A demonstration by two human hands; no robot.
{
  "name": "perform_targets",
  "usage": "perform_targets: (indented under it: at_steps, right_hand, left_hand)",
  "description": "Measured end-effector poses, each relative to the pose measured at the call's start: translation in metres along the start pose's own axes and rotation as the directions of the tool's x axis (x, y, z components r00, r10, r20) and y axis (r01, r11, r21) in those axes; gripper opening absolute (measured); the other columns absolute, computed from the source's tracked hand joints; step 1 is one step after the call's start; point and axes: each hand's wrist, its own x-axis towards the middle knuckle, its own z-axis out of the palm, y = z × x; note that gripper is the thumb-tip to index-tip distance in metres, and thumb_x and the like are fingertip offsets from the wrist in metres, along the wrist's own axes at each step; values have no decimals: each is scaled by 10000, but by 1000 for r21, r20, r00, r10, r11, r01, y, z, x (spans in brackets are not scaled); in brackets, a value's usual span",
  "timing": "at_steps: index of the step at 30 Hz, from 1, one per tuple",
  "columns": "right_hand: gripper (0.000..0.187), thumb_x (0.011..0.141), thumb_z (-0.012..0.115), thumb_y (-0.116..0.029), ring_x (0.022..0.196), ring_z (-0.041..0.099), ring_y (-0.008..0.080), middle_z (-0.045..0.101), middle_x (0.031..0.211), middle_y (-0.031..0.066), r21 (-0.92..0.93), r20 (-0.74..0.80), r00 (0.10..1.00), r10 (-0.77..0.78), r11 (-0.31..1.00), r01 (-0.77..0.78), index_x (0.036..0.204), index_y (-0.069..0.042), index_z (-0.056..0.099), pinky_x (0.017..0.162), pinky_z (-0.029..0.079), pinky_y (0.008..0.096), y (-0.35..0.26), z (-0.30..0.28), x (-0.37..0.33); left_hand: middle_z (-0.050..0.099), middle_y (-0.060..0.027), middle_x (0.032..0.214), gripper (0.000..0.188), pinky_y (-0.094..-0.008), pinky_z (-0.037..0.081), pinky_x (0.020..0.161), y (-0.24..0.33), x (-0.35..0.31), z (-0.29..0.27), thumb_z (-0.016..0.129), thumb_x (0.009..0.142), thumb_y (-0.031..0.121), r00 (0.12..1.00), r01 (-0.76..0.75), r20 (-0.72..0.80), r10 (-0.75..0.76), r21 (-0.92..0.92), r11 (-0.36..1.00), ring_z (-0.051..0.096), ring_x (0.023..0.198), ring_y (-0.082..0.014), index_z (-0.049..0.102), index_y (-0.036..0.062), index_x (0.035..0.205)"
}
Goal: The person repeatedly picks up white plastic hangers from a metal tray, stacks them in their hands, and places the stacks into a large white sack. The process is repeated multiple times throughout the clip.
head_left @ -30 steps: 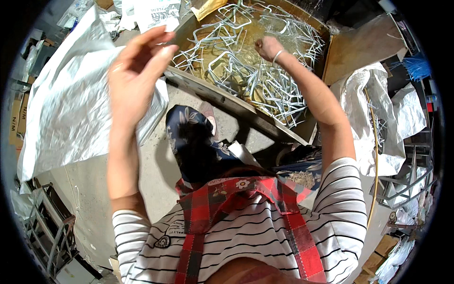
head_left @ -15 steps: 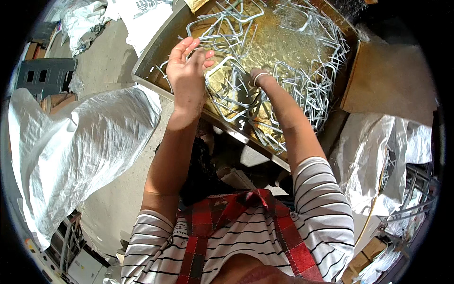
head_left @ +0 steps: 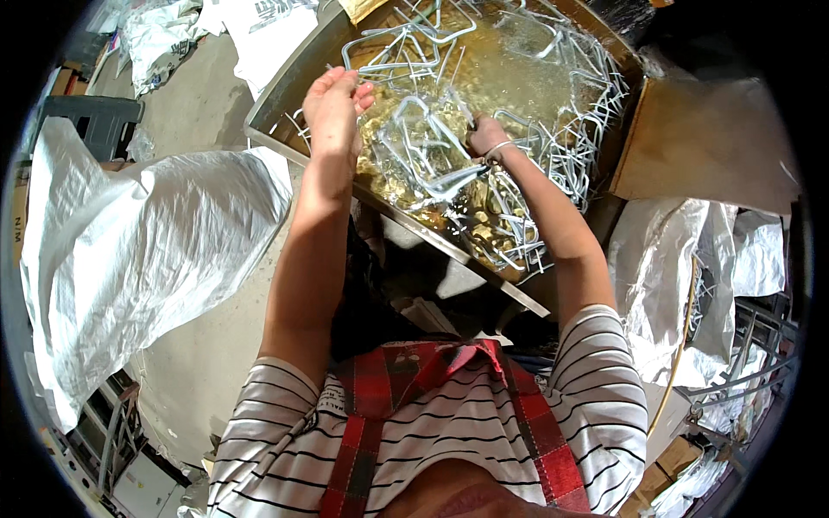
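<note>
Gripping what looks like one leg of a bent metal rod [head_left: 445, 183], the person's right hand [head_left: 490, 138] is over the middle of the metal tray [head_left: 406, 221], its fingers curled in a fist; splash and glare blur the spot, so I cannot tell whether it has one rod or several. The left hand [head_left: 335, 108] is above the tray's left part, its fingers half curled with gaps between them; whether it has hold of anything is hidden from here. Cloudy yellowish liquid [head_left: 484, 69] lies in the tray, with a tangled heap of rods [head_left: 596, 129] along its right side and a few loose ones [head_left: 393, 67] toward its far left. Left of the tray is a white sack [head_left: 164, 233]; to its right are a brown board [head_left: 708, 142] and another pale sack [head_left: 656, 276]. Each rod should be stiff and fairly light, hard to break but slippery when wet, and its bends would readily hook on neighbours. A straight leg near a corner seems the best hold, fingers wrapped around it and clear of the cut tips.
</note>
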Motion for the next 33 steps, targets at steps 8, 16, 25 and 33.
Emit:
perform_targets:
  at_steps: [8, 16, 25, 33]
  right_hand:
    - [63, 796, 439, -10, 493, 470, 113, 581, 733, 101, 685, 70, 989, 133, 714, -145, 796, -68, 463, 397, 363, 252, -4, -97, -43]
    - [113, 863, 471, -79, 650, 626, 254, 558, 793, 143, 710, 196, 941, 276, 622, -330, 910, 23, 474, 431, 507, 356, 9, -29, -40]
    - [184, 867, 530, -134, 647, 610, 192, 589, 838, 149, 860, 332, 943, 12, 407, -308, 980, 4, 486, 486, 503, 297, -46, -60, -53]
    - [216, 893, 504, -252, 427, 377, 83, 420, 533, -56, 925, 314, 943, 111, 190, -330, 929, -43, 543, 393, 329, 234, -43, -105, -69]
  left_hand:
    - [530, -58, 822, 118, -265, 454, 613, -47, 9, 10, 547, 821, 135, 915, 403, -103, -390, 168, 900, 532, 697, -143, 537, 35, 882]
    - [578, -115, 816, 207, -355, 441, 688, -61, 32, 2, 595, 768, 116, 978, 205, -36, -203, 289, 935, 542, 755, -212, 584, -30, 915]
    - [372, -253, 1269, 446, -340, 563, 646, -53, 17, 6, 464, 917, 235, 865, 416, 237, -443, 156, 896, 563, 982, -301, 334, -37, 1246]
    - [-31, -263, 1435, 1234, -389, 4, 1105, -34, -4, 14, 793, 611, 327, 814, -294, 546, -195, 679, 673, -25, 1348, -327, -121, -3, 1372]
